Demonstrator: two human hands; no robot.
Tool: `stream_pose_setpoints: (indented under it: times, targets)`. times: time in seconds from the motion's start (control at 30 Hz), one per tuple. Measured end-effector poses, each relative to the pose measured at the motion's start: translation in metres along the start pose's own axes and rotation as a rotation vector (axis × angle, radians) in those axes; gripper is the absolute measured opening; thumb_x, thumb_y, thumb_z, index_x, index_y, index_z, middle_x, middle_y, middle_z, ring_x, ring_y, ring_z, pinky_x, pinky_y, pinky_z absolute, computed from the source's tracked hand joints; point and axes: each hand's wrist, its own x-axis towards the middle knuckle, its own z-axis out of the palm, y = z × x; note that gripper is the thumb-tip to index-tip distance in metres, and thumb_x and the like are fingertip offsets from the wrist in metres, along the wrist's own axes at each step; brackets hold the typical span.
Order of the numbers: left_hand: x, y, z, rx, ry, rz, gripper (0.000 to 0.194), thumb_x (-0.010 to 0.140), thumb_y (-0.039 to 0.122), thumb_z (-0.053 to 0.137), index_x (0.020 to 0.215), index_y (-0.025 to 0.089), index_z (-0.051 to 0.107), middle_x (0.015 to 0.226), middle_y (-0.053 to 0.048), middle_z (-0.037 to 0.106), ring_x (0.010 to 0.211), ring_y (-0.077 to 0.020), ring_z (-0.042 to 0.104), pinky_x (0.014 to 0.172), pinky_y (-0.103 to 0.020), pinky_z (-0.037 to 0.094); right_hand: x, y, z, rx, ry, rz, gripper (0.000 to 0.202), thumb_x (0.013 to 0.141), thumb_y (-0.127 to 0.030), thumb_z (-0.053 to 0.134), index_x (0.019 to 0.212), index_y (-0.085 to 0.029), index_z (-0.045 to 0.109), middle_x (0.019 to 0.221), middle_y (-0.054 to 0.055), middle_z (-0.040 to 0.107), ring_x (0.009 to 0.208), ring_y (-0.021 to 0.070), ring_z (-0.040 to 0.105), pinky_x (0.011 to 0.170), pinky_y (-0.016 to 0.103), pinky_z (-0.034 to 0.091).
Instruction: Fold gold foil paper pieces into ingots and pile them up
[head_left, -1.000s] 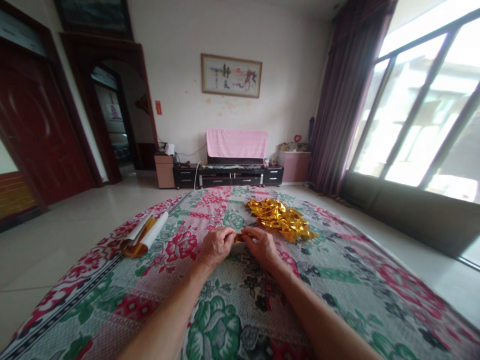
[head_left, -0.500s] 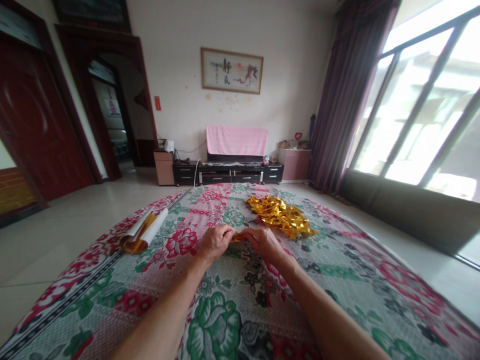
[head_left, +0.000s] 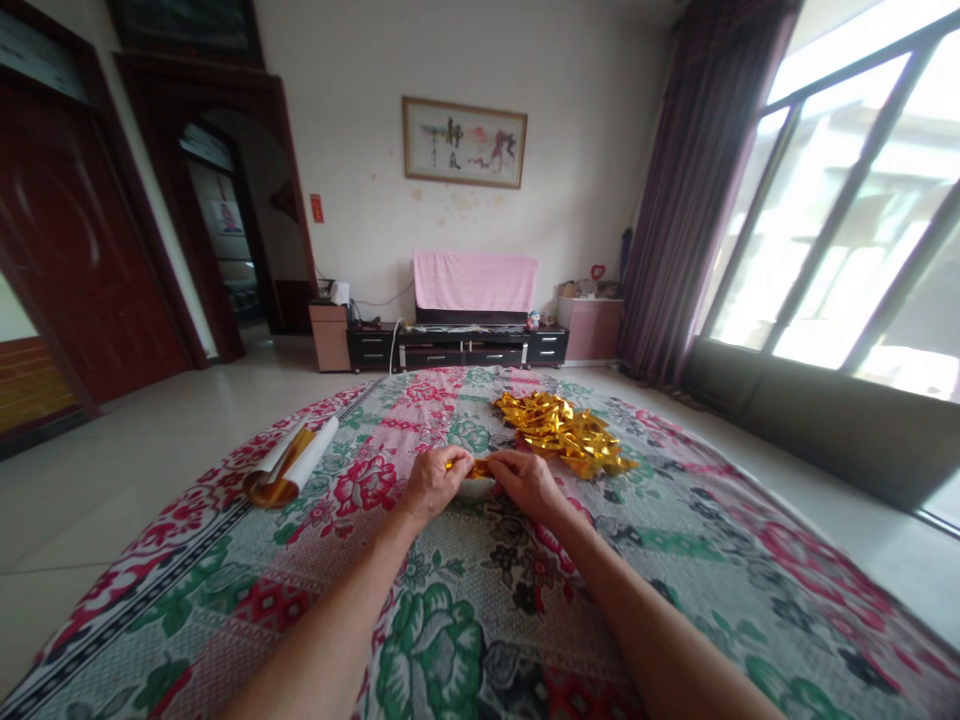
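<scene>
Between my two hands is a small piece of folded gold foil paper [head_left: 480,468], pinched at both ends above the patterned cloth. My left hand [head_left: 436,482] closes on its left end, and a bit of gold shows over the fingers. On the right end, my right hand [head_left: 527,482] grips with thumb and fingers together. Much of the piece is hidden by the fingers. Just beyond my right hand lies a heap of folded gold foil pieces [head_left: 566,432]. To the left rests a loosely rolled stack of gold and white paper sheets [head_left: 292,465].
A floral cloth [head_left: 431,650] covers the broad surface in front of me. Past its far edge stands a low black TV cabinet [head_left: 435,357] with a pink cloth [head_left: 476,280] draped above it. Purple curtains [head_left: 679,190] and a window are on the right.
My left fingers have shifted slightly on the gold foil piece, and more gold now shows above them. My right hand stays nearly in place, and the heap and the roll are unmoved.
</scene>
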Motion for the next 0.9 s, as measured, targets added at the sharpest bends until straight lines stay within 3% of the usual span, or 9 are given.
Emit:
stream_pose_setpoints:
  times: [0.13,0.3,0.47,0.77,0.9]
  targets:
    - [0.002,-0.004,0.003,-0.196,-0.121,-0.199,0.030,0.076,0.027,0.049,0.099,0.016,0.064,0.076,-0.002,0.068,0.050,-0.0100,0.059,0.044,-0.018,0.042,0.000,0.008,0.004,0.147,-0.001,0.097,0.027,0.080,-0.030,0.045,0.084,-0.017,0.068,0.064,0.000,0.065,0.056,0.0106,0.056,0.050,0.017,0.040]
    - [0.004,-0.012,0.008,-0.302,-0.194,-0.282,0.035,0.076,0.023,0.050,0.108,0.017,0.061,0.080,-0.005,0.069,0.056,-0.0126,0.063,0.042,-0.018,0.043,0.001,0.012,0.009,0.352,-0.052,0.219,0.028,0.077,-0.033,0.049,0.089,-0.015,0.068,0.066,0.001,0.066,0.057,0.0123,0.060,0.047,0.018,0.045]
    - [0.003,-0.009,0.009,-0.348,-0.204,-0.308,0.033,0.077,0.021,0.049,0.108,0.017,0.062,0.079,-0.004,0.069,0.060,-0.0122,0.064,0.042,-0.016,0.043,-0.001,0.009,0.010,0.555,-0.087,0.307,0.027,0.074,-0.033,0.053,0.093,-0.018,0.067,0.076,0.002,0.068,0.065,0.0141,0.063,0.051,0.020,0.050]
    - [0.002,0.002,0.007,-0.568,-0.228,-0.537,0.034,0.074,0.016,0.056,0.107,0.016,0.061,0.085,-0.006,0.069,0.063,-0.0109,0.064,0.040,-0.012,0.042,-0.003,0.004,0.010,0.628,-0.032,0.378,0.024,0.068,-0.030,0.060,0.086,-0.019,0.070,0.077,0.001,0.067,0.061,0.0117,0.059,0.055,0.022,0.053]
    - [0.003,0.001,0.005,-0.634,-0.238,-0.570,0.031,0.073,0.015,0.057,0.104,0.013,0.062,0.083,-0.007,0.069,0.065,-0.0117,0.064,0.043,-0.013,0.043,-0.003,0.005,0.010,0.642,-0.038,0.386,0.024,0.067,-0.030,0.060,0.086,-0.019,0.070,0.075,0.000,0.067,0.061,0.0115,0.059,0.055,0.022,0.053]
